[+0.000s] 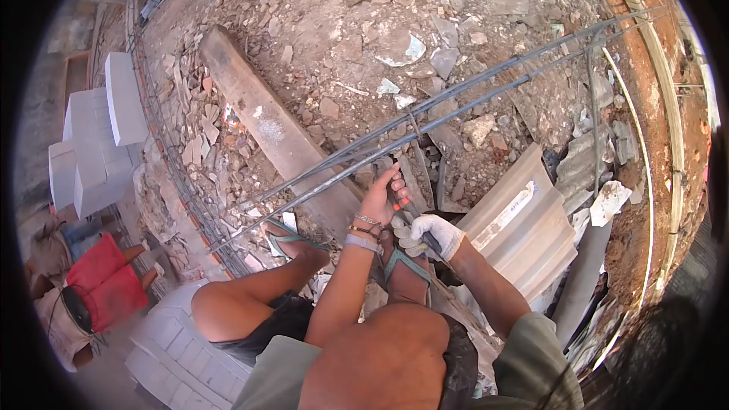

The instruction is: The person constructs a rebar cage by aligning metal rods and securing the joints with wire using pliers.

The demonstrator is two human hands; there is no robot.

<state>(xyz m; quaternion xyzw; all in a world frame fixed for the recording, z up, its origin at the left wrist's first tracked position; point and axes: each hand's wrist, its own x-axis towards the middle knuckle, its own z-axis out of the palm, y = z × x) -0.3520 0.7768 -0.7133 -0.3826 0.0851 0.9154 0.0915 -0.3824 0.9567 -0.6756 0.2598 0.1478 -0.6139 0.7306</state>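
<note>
My left hand (380,193), bare with bracelets at the wrist, is closed, its fingers curled just below the steel rebars (448,95). What it grips is mostly hidden; an orange-and-dark piece (401,203) shows beside the fingers. My right hand (437,235), in a white work glove, is wrapped around a dark-handled tool (431,241) that points up toward the left hand. A stirrup (414,123) crosses the rebars a little above my hands. My sandalled feet (408,277) are beneath and beside the hands.
A wooden plank (266,125) lies across the rubble (326,45). To the right are a corrugated sheet (516,228) and a grey pipe (583,273). Pale blocks (99,144) are stacked at the left, near a person in red shorts (106,281). More blocks (178,349) lie below.
</note>
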